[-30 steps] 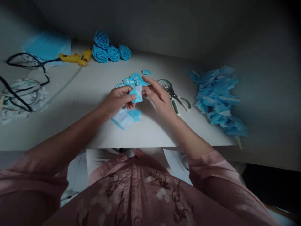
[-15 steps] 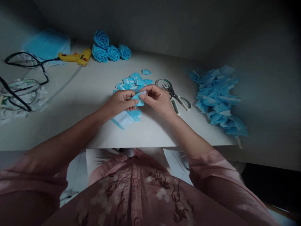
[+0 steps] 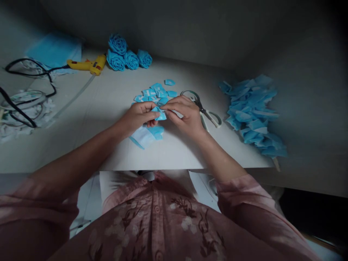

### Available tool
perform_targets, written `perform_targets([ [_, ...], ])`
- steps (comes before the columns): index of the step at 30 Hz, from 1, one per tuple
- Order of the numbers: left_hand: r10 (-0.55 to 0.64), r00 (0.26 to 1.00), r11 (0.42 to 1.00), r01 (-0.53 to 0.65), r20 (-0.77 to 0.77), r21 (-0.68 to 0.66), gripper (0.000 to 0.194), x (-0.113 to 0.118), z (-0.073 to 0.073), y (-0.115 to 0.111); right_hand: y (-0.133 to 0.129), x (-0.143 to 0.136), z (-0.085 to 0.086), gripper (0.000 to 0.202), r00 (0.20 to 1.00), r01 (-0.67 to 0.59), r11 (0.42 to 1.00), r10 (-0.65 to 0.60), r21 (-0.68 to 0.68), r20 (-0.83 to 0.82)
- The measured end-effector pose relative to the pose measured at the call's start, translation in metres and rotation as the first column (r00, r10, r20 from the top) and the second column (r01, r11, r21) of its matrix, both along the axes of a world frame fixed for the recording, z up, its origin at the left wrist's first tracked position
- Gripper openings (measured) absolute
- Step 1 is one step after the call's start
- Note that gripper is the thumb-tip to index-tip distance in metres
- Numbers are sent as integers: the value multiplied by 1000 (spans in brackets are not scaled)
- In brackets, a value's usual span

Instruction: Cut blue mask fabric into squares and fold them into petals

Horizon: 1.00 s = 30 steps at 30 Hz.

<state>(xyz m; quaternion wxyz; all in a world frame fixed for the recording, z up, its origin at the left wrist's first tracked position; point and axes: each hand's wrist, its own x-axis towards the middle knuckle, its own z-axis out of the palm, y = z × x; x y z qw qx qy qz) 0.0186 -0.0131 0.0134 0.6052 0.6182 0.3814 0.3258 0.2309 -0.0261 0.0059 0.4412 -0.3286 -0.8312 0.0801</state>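
Observation:
Between the thumb and fingers of my left hand (image 3: 140, 115) is a small blue fabric piece (image 3: 161, 115). My right hand (image 3: 186, 113) is closed at the upper right edge of that same piece, its thumb and forefinger tips pinched against it. Part of the piece is hidden by the fingers. Just beyond my hands lie several cut blue petal-shaped pieces (image 3: 159, 90), some with white marks. A larger blue and white fabric scrap (image 3: 145, 137) rests on the table under my left hand. Scissors (image 3: 210, 115) lie beside my right hand, partly covered by it.
Several blue fabric roses (image 3: 131, 59) stand at the back, next to a yellow glue gun (image 3: 87, 66) with a black cord. A blue sheet stack (image 3: 54, 50) and white scraps (image 3: 16, 127) are at the left. A heap of blue fabric pieces (image 3: 252, 108) lies along the right.
My right fingers have shifted and now stretch across the top of the blue piece. The white corner that showed there before is no longer visible. My left hand keeps its hold.

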Motion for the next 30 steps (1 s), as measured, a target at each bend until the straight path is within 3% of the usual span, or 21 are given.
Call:
perform_targets([
  [10,5,998,998,-1,69,-59,17,-1,-3,-1,2,2,-5,27,1000,-22,998,22,-62,6],
  [14,7,995,997,0,99,-77,21,0,-1,-2,3,3,-7,25,997,-77,997,78,18,-29],
  [18,1,993,996,10,121,-91,24,1,-1,-1,4,3,-9,25,999,-48,998,47,50,10],
  [23,5,992,997,5,129,-71,20,0,-5,0,1,0,-8,24,999,-48,980,45,195,19],
  [25,30,992,998,-23,123,-54,17,0,-5,1,-3,-2,-5,24,1000,-20,993,20,117,-2],
  [27,58,991,998,-54,124,-35,15,1,-5,1,-7,-4,-2,27,997,28,998,-32,-58,-71],
  [30,101,985,995,-99,138,-22,12,2,-4,2,-10,-5,2,29,973,48,950,-115,-308,-201],
])
